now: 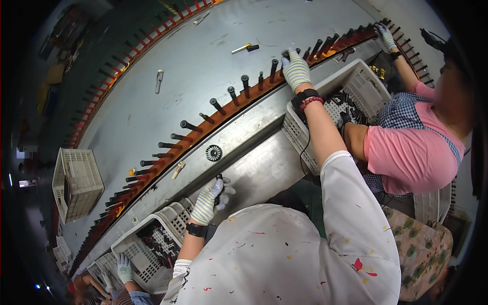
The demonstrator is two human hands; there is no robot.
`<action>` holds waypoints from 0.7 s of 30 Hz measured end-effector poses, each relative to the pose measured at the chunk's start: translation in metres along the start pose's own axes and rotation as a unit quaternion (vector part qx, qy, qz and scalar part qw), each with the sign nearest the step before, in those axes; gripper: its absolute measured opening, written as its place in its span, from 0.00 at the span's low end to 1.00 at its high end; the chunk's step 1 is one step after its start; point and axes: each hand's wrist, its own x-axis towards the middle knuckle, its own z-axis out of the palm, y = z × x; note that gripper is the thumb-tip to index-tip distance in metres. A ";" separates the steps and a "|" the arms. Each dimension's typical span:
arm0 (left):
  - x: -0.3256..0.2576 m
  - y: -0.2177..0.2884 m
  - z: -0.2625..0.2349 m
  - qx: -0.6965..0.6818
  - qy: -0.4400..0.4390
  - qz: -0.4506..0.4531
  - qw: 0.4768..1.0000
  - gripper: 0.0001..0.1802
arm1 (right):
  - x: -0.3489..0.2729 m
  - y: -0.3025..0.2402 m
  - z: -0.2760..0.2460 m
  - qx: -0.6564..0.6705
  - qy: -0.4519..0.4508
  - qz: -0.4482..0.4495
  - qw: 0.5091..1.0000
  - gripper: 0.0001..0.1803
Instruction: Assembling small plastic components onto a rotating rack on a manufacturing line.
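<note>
My left hand (208, 202), in a striped knit glove, is closed around a slim black part (219, 187) above the metal work surface in front of me. Only the end of that part shows past the fingers. My right hand (296, 69), gloved the same way, stretches out to the curved orange-brown rail (231, 109). Its fingers are bent around the black top of one of the rail's upright pieces, mostly hidden by the glove. Along the rail stand several dark sticks with round black tops, such as this one (245, 86).
White plastic baskets (359, 68) of black parts stand at right; another basket (152, 218) stands at lower left. A black round grille (213, 152) lies on the ledge. A co-worker in pink (401, 152) works close at my right. Another person's gloved hand (124, 268) is at lower left.
</note>
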 end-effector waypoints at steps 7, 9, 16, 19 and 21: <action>-0.001 0.003 0.003 -0.022 0.004 0.064 0.998 0.15 | -0.104 -0.064 -0.036 0.242 -0.095 0.054 0.964 0.19; 0.001 0.009 0.015 -0.002 -0.005 0.062 0.998 0.13 | -0.162 -0.043 -0.002 0.200 -0.305 -0.003 0.931 0.20; 0.014 0.011 0.017 0.099 -0.079 0.049 0.991 0.14 | -0.260 -0.115 -0.046 0.381 -0.444 -0.003 0.811 0.18; 0.013 0.015 0.026 0.091 -0.066 0.061 0.992 0.17 | -0.239 -0.108 -0.044 0.489 -0.281 0.121 0.817 0.18; 0.018 0.010 0.025 0.085 -0.067 0.075 0.991 0.19 | -0.207 -0.073 -0.042 0.569 -0.188 0.173 0.781 0.21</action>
